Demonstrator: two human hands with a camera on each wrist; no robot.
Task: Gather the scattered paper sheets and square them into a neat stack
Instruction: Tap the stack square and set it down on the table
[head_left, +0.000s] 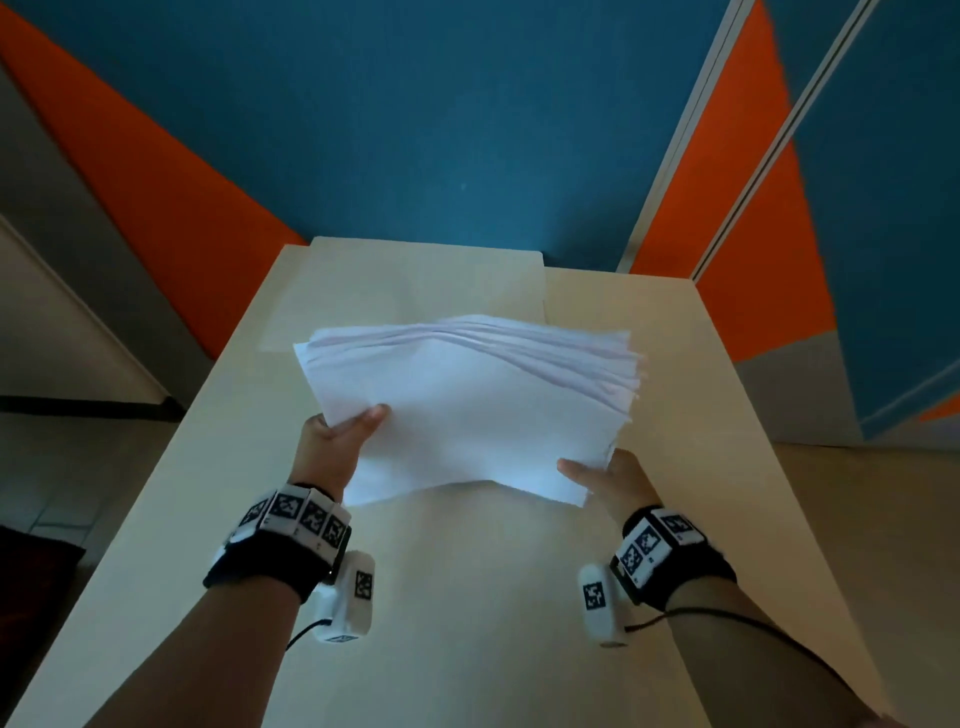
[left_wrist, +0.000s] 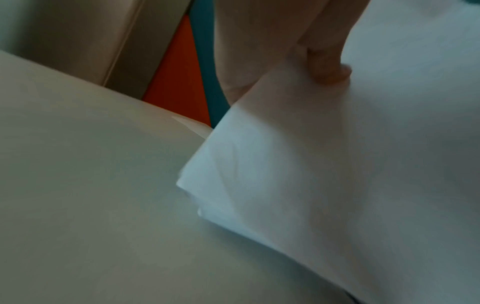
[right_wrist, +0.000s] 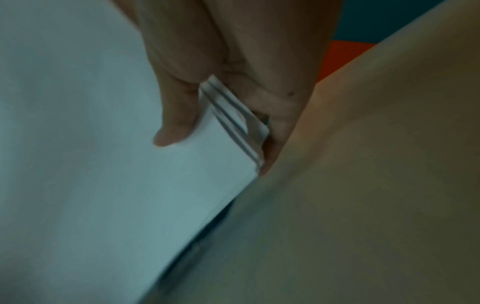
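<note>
A thick bundle of white paper sheets (head_left: 467, 410) is held up above the cream table (head_left: 457, 597), tilted with its far edges fanned unevenly. My left hand (head_left: 337, 441) grips the bundle's left side, thumb on top. My right hand (head_left: 602, 478) grips the near right corner, thumb on top too. The left wrist view shows my left thumb (left_wrist: 327, 67) pressing on the top sheet of the paper bundle (left_wrist: 324, 174). In the right wrist view the right thumb (right_wrist: 176, 115) lies on the paper bundle (right_wrist: 103, 164), and the fingers wrap under the layered edges.
The table (head_left: 623, 338) stands against a wall of blue and orange panels (head_left: 415, 130). Its far part has a slightly raised cream section (head_left: 415, 275). Floor shows beyond the left and right table edges.
</note>
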